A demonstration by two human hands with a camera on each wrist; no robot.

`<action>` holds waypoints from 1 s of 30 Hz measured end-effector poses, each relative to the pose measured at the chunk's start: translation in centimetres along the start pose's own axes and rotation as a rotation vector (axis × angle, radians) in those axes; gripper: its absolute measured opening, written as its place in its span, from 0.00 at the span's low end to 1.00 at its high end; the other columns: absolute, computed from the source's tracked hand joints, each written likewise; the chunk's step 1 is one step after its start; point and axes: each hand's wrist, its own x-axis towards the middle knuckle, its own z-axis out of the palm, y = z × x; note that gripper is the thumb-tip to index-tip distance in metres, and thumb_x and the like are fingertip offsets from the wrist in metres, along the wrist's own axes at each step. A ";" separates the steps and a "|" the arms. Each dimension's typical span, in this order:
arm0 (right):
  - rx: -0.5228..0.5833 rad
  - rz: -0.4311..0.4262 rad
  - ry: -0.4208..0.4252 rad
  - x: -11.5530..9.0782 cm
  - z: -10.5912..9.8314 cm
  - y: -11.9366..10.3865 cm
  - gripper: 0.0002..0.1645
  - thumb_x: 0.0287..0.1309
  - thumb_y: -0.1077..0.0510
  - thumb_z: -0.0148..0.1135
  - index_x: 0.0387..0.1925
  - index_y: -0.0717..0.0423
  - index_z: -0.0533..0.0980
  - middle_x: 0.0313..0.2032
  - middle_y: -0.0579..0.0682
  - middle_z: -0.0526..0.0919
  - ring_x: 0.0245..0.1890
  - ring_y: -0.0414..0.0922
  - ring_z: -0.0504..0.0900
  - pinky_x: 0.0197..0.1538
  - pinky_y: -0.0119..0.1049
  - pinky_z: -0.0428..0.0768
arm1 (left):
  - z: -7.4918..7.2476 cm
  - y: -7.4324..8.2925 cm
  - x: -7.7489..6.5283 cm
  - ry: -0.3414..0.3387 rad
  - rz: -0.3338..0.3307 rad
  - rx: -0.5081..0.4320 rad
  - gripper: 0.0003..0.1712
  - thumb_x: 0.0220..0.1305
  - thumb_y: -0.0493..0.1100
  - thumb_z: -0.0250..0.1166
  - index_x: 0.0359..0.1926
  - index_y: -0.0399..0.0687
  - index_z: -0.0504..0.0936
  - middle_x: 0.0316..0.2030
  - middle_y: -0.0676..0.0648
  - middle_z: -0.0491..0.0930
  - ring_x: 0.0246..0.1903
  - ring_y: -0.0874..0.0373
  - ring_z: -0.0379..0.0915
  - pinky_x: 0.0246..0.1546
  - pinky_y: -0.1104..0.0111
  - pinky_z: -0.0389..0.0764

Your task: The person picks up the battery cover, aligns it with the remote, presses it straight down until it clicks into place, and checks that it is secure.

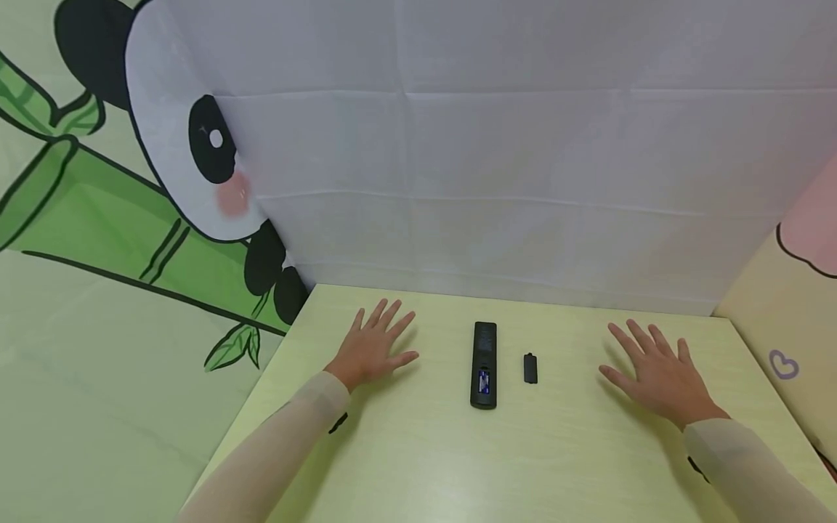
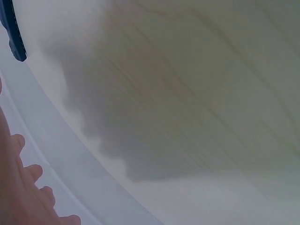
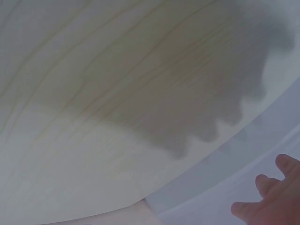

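A black remote control [image 1: 484, 349] lies lengthwise on the pale wooden table [image 1: 418, 465], its battery bay uncovered and blue batteries [image 1: 484, 382] showing inside. Just right of it is a small black battery cover [image 1: 530, 369]. My left hand [image 1: 373, 349] hovers palm down left of the remote, fingers spread, holding nothing. On the far side of the cover, my right hand [image 1: 660, 374] is held likewise, spread and apart from everything. In the left wrist view, part of the dark remote [image 2: 14, 33] shows at the upper left corner. The right wrist view has fingers [image 3: 269, 185] over the table.
A plain white cloth [image 1: 497, 160] hangs behind the table's back edge. To the left is a cloth printed with a panda [image 1: 173, 145] and green bamboo; a cream and pink printed cloth [image 1: 778, 312] hangs on the right.
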 end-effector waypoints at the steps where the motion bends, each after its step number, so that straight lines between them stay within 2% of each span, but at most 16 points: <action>1: 0.000 -0.001 0.000 0.0 0.0 0.0 0.57 0.86 0.22 0.56 0.99 0.42 0.52 0.94 0.70 0.56 0.89 0.85 0.56 0.81 0.96 0.47 | -0.1 0.1 0.0 0.003 0.002 -0.001 0.53 0.85 0.82 0.54 0.98 0.68 0.57 0.98 0.43 0.50 0.99 0.37 0.39 0.94 0.23 0.48; 7: -0.004 -0.006 -0.012 0.1 -0.1 -0.5 0.57 0.87 0.22 0.56 0.98 0.44 0.52 0.94 0.70 0.56 0.90 0.85 0.56 0.83 0.95 0.48 | -0.1 0.3 -0.1 0.014 0.009 0.004 0.52 0.85 0.81 0.55 0.97 0.66 0.58 0.98 0.43 0.52 0.99 0.37 0.42 0.94 0.24 0.50; 15: -0.034 -0.034 0.013 0.3 -0.1 -0.8 0.55 0.87 0.25 0.58 0.95 0.52 0.59 0.91 0.72 0.63 0.89 0.81 0.60 0.85 0.88 0.57 | -0.2 0.7 0.0 0.011 0.017 0.006 0.51 0.86 0.79 0.54 0.97 0.64 0.60 0.97 0.43 0.56 0.98 0.38 0.47 0.95 0.28 0.50; 30: -0.074 -0.045 0.018 0.4 -0.2 -1.2 0.51 0.87 0.30 0.61 0.91 0.58 0.67 0.87 0.73 0.69 0.85 0.81 0.67 0.83 0.83 0.66 | -0.2 0.9 0.2 0.013 0.042 0.046 0.42 0.91 0.71 0.54 0.92 0.58 0.71 0.92 0.43 0.69 0.93 0.38 0.62 0.95 0.32 0.57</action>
